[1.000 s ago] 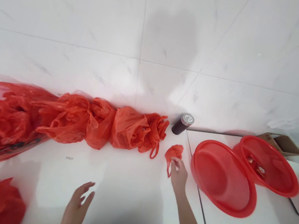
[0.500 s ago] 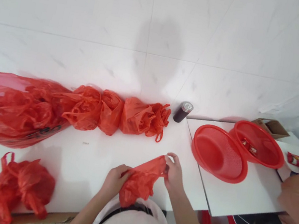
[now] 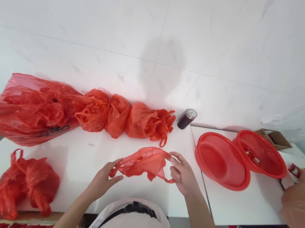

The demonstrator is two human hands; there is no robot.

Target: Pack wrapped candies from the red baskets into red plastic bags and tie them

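Red bag (image 3: 145,162) stretched btwn L hand (image 3: 101,182) & R hand (image 3: 184,174), above worktop (image 3: 79,177).
L grip holds bag's L end, thumb apart; R grip pinches R end. Dark tumbler (image 3: 186,120) nr wall (image 3: 117,9); 2 red baskets (image 3: 219,159) further R.

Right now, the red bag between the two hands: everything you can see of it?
The red bag looks like thin, slightly see-through plastic, crumpled and slack, spread sideways. Its left end is at the left hand's fingers; its right end is at the right hand, where a narrow handle strip reaches. It shows over the white table, near the wearer; whether it touches the surface or contains anything, I can't tell.
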